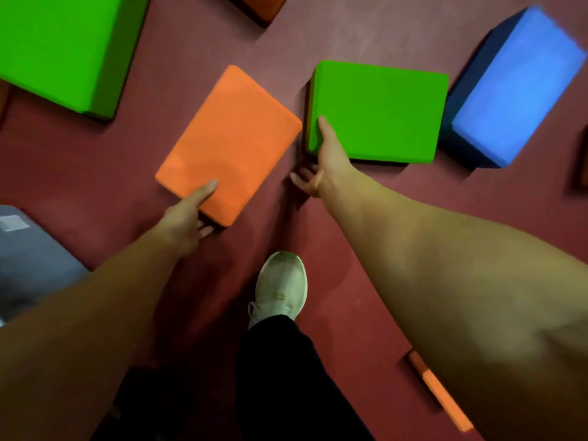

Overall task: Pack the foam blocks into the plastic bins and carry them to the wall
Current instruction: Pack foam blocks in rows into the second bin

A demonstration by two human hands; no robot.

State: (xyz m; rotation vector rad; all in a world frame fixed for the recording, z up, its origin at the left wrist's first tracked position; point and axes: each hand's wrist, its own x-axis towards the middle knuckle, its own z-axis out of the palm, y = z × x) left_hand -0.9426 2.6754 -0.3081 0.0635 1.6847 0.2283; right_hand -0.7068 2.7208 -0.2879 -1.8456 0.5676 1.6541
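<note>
**A:** Where are the hands right now?

**B:** Both are down at the red floor (366,218). The left hand (183,224) grips the near corner of the orange foam block (229,144): thumb flat on its top face, fingers curled under the edge. The right hand (321,163) clasps the near left corner of the green foam block (378,113) the same way, thumb on top and fingers tucked beneath.

**A:** How do those two blocks sit?

**B:** Side by side, the orange one turned at an angle, its far right corner just beside the green block's left edge. Whether either is off the floor, I cannot tell.

**A:** What else lies around?

**B:** A blue foam block (515,87) sits just right of the green one. A larger green block (60,49) fills the upper left, an orange piece (264,4) shows at the top edge, and an orange strip (442,396) pokes out from under the right forearm. A grey plastic bin (28,253) shows at the left edge, well apart from the held blocks.

**A:** And below?

**B:** A white sneaker (281,288) and a dark trouser leg (280,377) between the two arms.
</note>
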